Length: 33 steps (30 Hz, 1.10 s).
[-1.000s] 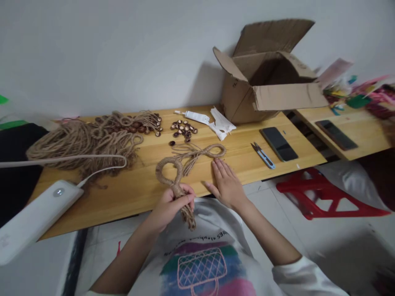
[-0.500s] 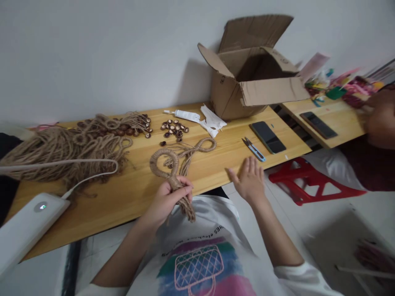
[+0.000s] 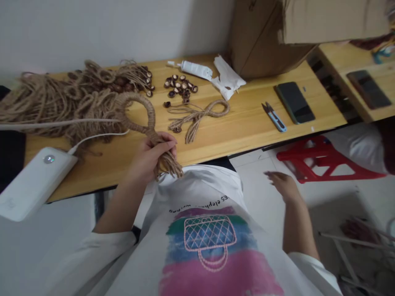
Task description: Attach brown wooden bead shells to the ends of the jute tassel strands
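Observation:
My left hand [image 3: 151,158] is closed round the wrapped neck of a thick jute rope loop [image 3: 150,113]. Its round end points up over the table, and its cut strands hang below my fingers near my shirt. Off the table's front edge, above the floor, my right hand [image 3: 285,186] hangs with its fingers loosely bent and holding nothing. A thinner jute loop with loose strands [image 3: 216,109] lies on the table right of my left hand. Behind it are several dark brown, pale-centred bead-like pieces [image 3: 180,86]. Blue-handled thread snips [image 3: 274,117] lie nearest my right hand.
A heap of jute cords [image 3: 61,100] covers the table's left part. A white power bank [image 3: 37,181] with a cable is in front. A white tube [image 3: 196,70], crumpled tissue [image 3: 228,78], cardboard box [image 3: 259,45] and phone [image 3: 294,102] sit farther right. A red stool [image 3: 330,164] stands beyond.
My right hand has left the table's edge and dropped over the floor. My left hand still grips the jute rope loop, now farther left. The view has tilted down.

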### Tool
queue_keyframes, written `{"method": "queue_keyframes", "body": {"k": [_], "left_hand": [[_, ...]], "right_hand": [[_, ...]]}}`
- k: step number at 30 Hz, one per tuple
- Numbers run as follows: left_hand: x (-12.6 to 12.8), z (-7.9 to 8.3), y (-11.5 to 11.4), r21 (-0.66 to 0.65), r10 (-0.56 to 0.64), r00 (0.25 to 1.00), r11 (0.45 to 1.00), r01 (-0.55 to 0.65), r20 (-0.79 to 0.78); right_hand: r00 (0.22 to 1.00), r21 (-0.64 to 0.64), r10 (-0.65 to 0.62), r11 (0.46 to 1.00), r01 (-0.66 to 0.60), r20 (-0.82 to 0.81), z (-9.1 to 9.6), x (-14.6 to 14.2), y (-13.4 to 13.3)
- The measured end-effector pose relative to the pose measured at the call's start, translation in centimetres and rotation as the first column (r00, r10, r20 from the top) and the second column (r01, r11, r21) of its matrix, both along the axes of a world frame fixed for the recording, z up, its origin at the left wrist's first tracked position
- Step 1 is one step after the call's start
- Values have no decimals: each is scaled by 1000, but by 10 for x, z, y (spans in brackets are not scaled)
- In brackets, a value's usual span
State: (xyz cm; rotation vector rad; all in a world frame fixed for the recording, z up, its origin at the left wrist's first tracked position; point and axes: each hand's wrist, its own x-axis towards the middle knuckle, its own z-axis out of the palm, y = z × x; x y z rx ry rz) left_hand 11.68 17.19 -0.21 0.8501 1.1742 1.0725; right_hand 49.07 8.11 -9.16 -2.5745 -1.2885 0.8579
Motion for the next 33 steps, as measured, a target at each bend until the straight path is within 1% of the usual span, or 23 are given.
{"method": "queue_keyframes", "body": {"k": [1,2,3,4,5,6,7,8,10,12,14,16,19,20,22,24,26,27,28,29,30,32,33], "left_hand": [[0,0,-1,-2,9,1000,1000,-9,1],[0,0,-2,-7,14,1000,1000,-14,-1],[0,1,-3,-13,18,1000,1000,-18,0],[0,1,-4,-18,18,1000,1000,-18,3],[1,2,-5,-20,18,1000,1000,-18,7],[1,3,-6,-21,15,1000,1000,-14,10],[1,4,-8,-19,10,1000,1000,-10,14],[0,6,-9,-14,4,1000,1000,-4,16],[-1,8,-11,-9,-9,1000,1000,10,9],[-2,9,-12,-8,-10,1000,1000,10,-2],[-1,9,-14,-6,-3,1000,1000,3,-6],[2,9,-16,-5,-5,1000,1000,5,4],[8,10,-19,-17,-30,999,999,31,24],[10,11,-20,-22,-42,999,999,43,27],[11,13,-21,-24,-63,998,998,63,29],[13,14,-21,-19,-77,997,997,77,30],[16,13,-21,-19,-90,995,996,91,42],[18,12,-21,-25,-99,994,995,101,53],[20,11,-22,-35,-111,992,993,113,65],[21,11,-23,-46,-124,989,991,128,77],[22,10,-24,-54,-133,987,989,138,87],[20,10,-25,-49,-127,988,990,132,91],[17,10,-25,-34,-106,991,993,109,85]], "right_hand": [[991,17,36,999,-34,-126,-4,-23,5],[947,39,92,996,-84,-307,-9,-48,11],[758,48,155,986,-162,-634,-14,-74,18],[575,51,188,968,-245,-796,-20,-97,26],[578,85,195,973,-213,-792,-26,-115,34],[567,105,194,977,-186,-800,-31,-125,43],[628,126,181,983,-131,-757,-35,-127,53],[702,152,151,986,-61,-696,-38,-120,62],[811,195,75,980,49,-580,-40,-89,77],[883,210,11,973,99,-469,-39,-54,81],[925,185,-5,979,82,-381,-39,-37,73],[943,140,51,990,-4,-330,-40,-48,54],[933,133,217,973,-186,-286,-36,-95,17],[916,144,277,959,-245,-289,-31,-110,5],[840,151,410,912,-381,-356,-19,-133,-11],[728,158,508,854,-496,-461,-7,-143,-16],[628,157,543,812,-562,-557,-3,-146,-6],[601,150,539,805,-574,-590,-3,-144,3],[599,135,520,812,-568,-609,-5,-141,13],[630,116,485,838,-533,-607,-8,-136,24],[687,96,433,876,-472,-584,-10,-128,35],[825,73,292,953,-295,-484,-12,-103,50],[880,73,215,976,-204,-424,-11,-89,53]]}}
